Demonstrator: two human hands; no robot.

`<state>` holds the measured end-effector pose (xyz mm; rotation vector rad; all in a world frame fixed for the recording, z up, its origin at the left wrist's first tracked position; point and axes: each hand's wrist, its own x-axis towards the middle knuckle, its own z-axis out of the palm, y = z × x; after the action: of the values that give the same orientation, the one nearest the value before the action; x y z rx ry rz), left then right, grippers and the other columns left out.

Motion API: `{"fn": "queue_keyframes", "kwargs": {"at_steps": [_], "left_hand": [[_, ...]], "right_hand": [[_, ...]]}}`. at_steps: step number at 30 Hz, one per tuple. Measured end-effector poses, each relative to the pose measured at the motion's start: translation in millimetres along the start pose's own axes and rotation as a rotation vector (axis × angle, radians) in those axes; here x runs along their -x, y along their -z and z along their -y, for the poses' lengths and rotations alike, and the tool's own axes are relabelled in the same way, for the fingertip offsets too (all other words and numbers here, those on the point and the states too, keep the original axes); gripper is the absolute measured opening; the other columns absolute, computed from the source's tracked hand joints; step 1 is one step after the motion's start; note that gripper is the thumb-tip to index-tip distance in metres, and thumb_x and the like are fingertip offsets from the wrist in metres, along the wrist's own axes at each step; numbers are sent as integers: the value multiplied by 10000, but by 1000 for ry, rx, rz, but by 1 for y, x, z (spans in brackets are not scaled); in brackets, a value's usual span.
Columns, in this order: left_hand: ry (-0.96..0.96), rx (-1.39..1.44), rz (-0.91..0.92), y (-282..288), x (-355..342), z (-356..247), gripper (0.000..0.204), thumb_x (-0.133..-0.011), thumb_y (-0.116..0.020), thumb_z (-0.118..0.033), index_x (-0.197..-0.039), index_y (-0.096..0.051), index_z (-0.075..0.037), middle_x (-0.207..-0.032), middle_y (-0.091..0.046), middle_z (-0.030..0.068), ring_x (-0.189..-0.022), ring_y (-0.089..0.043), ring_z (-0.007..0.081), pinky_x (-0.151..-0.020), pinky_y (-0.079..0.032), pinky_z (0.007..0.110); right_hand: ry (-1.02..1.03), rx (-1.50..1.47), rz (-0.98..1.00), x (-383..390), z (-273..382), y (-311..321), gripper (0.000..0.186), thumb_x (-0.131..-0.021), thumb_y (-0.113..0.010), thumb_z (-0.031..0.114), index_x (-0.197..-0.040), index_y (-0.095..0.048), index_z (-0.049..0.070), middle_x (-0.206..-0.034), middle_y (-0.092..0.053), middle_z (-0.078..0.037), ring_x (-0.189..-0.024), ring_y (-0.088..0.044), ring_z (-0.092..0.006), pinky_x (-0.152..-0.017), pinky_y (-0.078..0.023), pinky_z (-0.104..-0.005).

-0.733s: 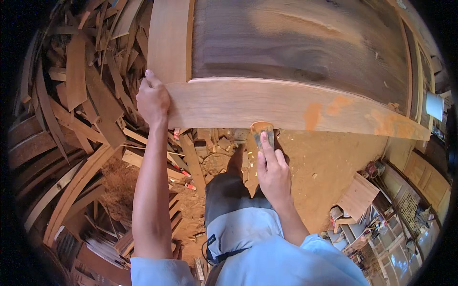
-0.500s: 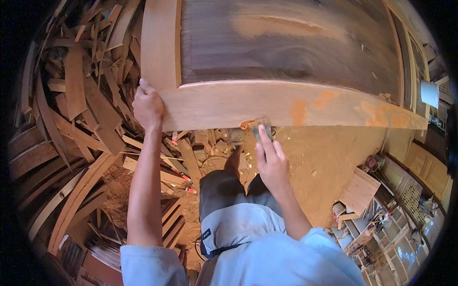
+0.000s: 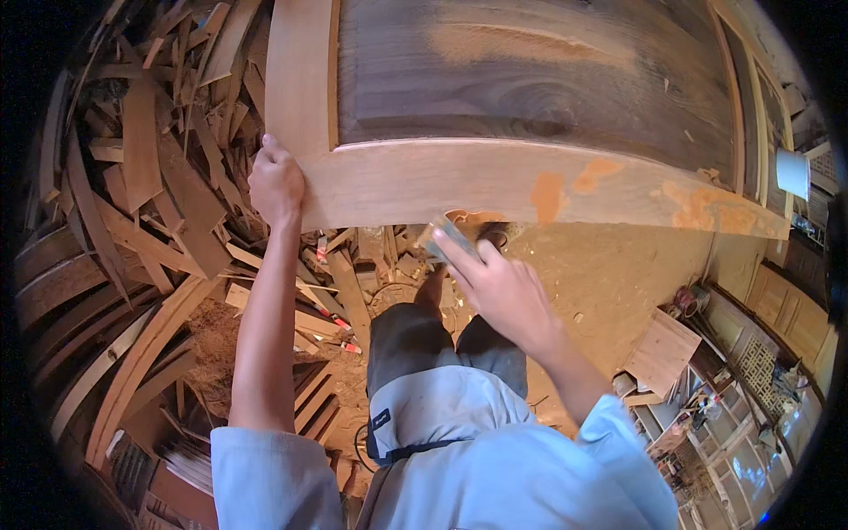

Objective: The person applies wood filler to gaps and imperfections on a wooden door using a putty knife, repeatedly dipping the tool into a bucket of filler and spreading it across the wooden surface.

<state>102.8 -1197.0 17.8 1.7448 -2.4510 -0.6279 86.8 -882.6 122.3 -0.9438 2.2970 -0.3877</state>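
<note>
A wooden panelled door (image 3: 397,185) with a pale frame and a darker inset panel (image 3: 521,79) spans the upper part of the head view. My left hand (image 3: 276,181) is closed on the frame's left edge, near its lower corner. My right hand (image 3: 495,291) holds a flat putty knife (image 3: 450,240), angled at the frame's lower edge, with orange filler (image 3: 473,216) beside the blade. More orange patches (image 3: 548,199) mark the frame's right part.
A tangled heap of wood offcuts (image 3: 141,150) fills the left. Below the door are my legs and a dusty floor (image 3: 605,269) with scraps. On the right stand leaning panels (image 3: 786,314), a wooden board (image 3: 662,349) and jumbled items.
My right hand and the putty knife have swung leftward along the lower edge, the knife now more tilted. My left hand keeps its grip on the frame.
</note>
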Motion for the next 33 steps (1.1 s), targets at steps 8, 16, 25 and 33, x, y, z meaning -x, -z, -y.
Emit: {"fn": "queue_keyframes", "kwargs": {"at_steps": [8,16,25,33], "left_hand": [[3,-24,8,0,-5,12,607,-995,-304,-512,-1114,-695,-64,-1071,-680,251,-1049,-622,447,-917,-471,520],[1,15,-6,2,2,4,597,-993,-307,-508,-1121,-697,-75,-1086,-681,239,-1060,-620,444,-925,-471,521],[13,-22,-13,-1,-1,5,617,-991,-297,-526,-1127,-698,-78,-1102,-677,241,-1069,-616,443,-927,-469,514],[-11,-20,-3,-4,-3,9,636,-992,-290,-533,-1143,-697,-68,-1092,-681,246,-1063,-621,444,-926,-470,510]], "right_hand": [[-93,266,202,-12,-30,31,470,-980,-498,224,-1440,-447,145,-813,-619,-223,-758,-663,-393,-676,-526,-505],[-252,-124,-117,29,-29,-5,463,-971,-566,225,-1419,-503,128,-760,-576,-213,-690,-600,-402,-644,-488,-497],[-332,-173,-340,21,-13,-71,514,-985,-534,212,-1484,-414,208,-836,-557,-184,-639,-630,-408,-568,-537,-501],[-246,-223,-533,12,-35,-79,510,-980,-560,191,-1474,-435,208,-834,-577,-195,-663,-612,-406,-571,-524,-462]]}}
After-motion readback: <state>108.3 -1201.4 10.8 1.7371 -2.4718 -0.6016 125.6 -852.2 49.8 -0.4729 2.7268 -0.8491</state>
